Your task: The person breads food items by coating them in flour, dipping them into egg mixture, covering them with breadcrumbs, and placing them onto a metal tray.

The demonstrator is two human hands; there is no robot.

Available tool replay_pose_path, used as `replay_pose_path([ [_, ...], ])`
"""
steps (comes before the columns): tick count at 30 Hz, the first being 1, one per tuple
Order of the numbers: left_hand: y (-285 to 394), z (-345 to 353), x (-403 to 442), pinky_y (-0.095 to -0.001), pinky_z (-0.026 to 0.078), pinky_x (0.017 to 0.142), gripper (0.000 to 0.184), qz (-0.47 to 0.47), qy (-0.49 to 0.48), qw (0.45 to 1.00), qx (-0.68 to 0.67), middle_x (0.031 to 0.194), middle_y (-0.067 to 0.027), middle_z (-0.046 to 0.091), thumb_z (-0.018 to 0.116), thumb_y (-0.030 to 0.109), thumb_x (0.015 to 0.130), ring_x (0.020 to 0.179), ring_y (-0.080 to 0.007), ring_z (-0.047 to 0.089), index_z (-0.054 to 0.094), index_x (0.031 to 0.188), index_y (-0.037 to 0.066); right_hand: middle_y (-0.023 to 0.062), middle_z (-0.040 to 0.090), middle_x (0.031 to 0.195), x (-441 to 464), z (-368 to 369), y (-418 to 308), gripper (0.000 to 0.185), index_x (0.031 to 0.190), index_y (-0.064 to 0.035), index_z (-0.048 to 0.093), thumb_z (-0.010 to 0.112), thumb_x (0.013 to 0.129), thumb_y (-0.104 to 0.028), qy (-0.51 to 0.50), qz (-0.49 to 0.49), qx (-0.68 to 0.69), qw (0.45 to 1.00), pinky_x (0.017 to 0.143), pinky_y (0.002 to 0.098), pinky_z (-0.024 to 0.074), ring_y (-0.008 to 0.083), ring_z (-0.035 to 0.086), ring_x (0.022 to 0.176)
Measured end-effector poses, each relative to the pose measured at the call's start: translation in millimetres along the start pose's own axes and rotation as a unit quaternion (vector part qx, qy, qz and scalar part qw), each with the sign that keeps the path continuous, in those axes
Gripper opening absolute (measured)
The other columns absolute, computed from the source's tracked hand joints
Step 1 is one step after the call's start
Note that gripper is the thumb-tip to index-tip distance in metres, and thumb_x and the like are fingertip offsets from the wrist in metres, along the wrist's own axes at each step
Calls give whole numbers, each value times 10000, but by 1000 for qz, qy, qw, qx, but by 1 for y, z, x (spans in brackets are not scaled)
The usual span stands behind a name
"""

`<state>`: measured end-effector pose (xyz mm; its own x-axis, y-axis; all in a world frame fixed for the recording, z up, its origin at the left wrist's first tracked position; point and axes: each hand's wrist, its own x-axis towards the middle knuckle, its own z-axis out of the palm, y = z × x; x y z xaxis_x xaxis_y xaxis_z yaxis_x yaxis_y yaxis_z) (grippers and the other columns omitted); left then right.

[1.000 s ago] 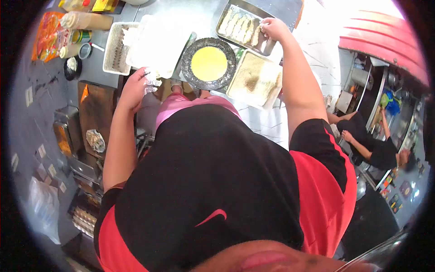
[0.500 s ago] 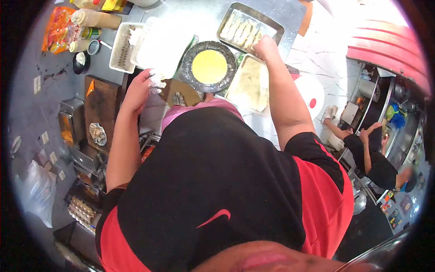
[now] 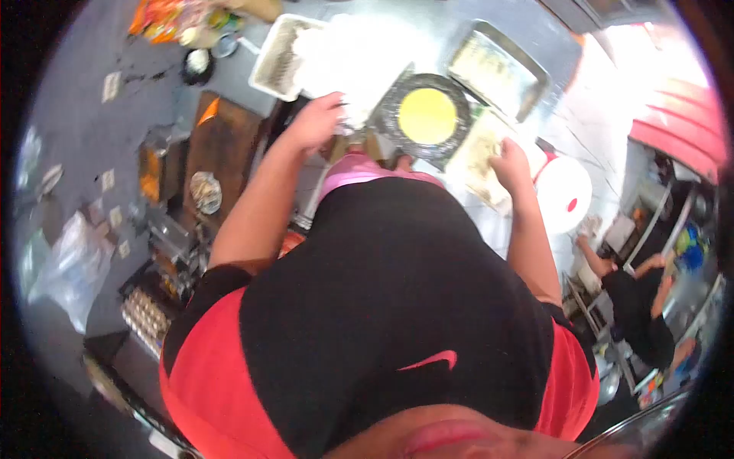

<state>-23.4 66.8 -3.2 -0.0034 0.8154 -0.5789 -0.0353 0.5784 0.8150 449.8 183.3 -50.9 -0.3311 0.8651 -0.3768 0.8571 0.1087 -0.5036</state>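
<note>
My left hand (image 3: 317, 123) is at the near edge of a glaring white tray (image 3: 359, 57); its fingers are loosely bent and apart, their tips caked with a white coating. My right hand (image 3: 512, 166) hovers over a pale tray of breadcrumbs (image 3: 475, 159), finger and thumb apart, with nothing visible between them. Between the hands stands a dark speckled bowl (image 3: 390, 115) of yellow liquid (image 3: 427, 116), which looks like beaten egg. Behind the crumbs, a metal tray (image 3: 533, 93) bears a row of pale coated strips (image 3: 485, 65), blurred now.
A white basket (image 3: 264, 73) stands left of the white tray. Bottles, an orange packet (image 3: 157, 23) and a small black bowl (image 3: 198, 67) lie farther left. A round white lid (image 3: 564, 195) is right of the crumbs. Another person (image 3: 638, 306) is at the far right.
My right hand has come back from the strips in the metal tray to above the breadcrumbs. My left hand stays by the white tray. The whole view has shifted and blurred.
</note>
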Motion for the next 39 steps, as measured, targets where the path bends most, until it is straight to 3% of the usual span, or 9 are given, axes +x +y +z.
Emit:
replay_pose_path([
  [3,13,3,3,-328,533,1026,371,2,40,996,73,1287,-100,746,534,30,1055,1174,-167,685,674,1390,-50,351,729,1072,-12,8,-7,235,1029,54,705,642,896,-130,-40,40,-23,998,956,592,538,549,691,1083],
  [9,25,-31,13,-400,570,1086,406,-20,-90,957,-275,1372,-125,726,558,111,1103,1239,-243,716,609,1493,12,307,685,863,-19,33,8,236,925,36,656,615,1000,-185,55,37,-59,996,822,582,529,518,689,877],
  [15,29,-85,53,-533,549,1170,516,-61,-284,855,-430,1449,-194,688,422,385,1191,1310,-362,701,565,1515,9,318,723,954,-23,44,-8,249,1042,58,701,653,991,-181,-1,186,-63,981,823,567,543,489,713,848],
  [18,38,-98,62,-571,528,1187,581,-107,-238,852,-453,1480,-240,664,320,438,1203,1361,-425,666,575,1482,-3,290,753,1005,-33,61,-14,287,1125,74,706,672,985,-175,158,113,-60,979,786,544,559,453,698,742],
  [22,61,-106,67,-563,533,1165,502,-121,-207,899,-366,1419,-221,687,282,377,1209,1347,-410,679,606,1373,31,314,740,942,-39,65,-37,322,1002,57,697,696,944,-259,165,244,181,938,818,550,546,497,719,871],
  [25,57,-112,77,-558,529,1169,499,-140,-203,912,-328,1391,-213,694,259,375,1215,1342,-410,680,601,1353,39,281,729,905,-47,60,-51,344,1010,54,712,692,1021,-290,150,236,3,960,766,507,543,430,695,759],
  [34,45,-113,93,-436,530,1168,461,-60,-138,984,-95,1433,-194,683,374,219,1198,1321,-286,674,507,1557,-37,182,636,733,-51,68,-96,395,829,7,590,722,1002,-322,177,234,56,954,690,462,502,322,627,686],
  [37,39,-108,104,-360,550,858,294,-33,-91,994,-51,1111,-97,712,485,131,1108,953,-183,647,692,1280,14,159,627,714,-53,73,-95,382,820,-1,586,731,1001,-305,172,233,76,954,673,444,495,286,608,666],
  [39,41,-110,110,-344,537,826,203,-23,-113,993,27,1013,-58,681,510,121,1095,915,-164,639,684,1150,32,178,641,733,-54,74,-93,382,829,5,608,742,990,-314,165,237,80,954,686,462,497,314,620,688],
])
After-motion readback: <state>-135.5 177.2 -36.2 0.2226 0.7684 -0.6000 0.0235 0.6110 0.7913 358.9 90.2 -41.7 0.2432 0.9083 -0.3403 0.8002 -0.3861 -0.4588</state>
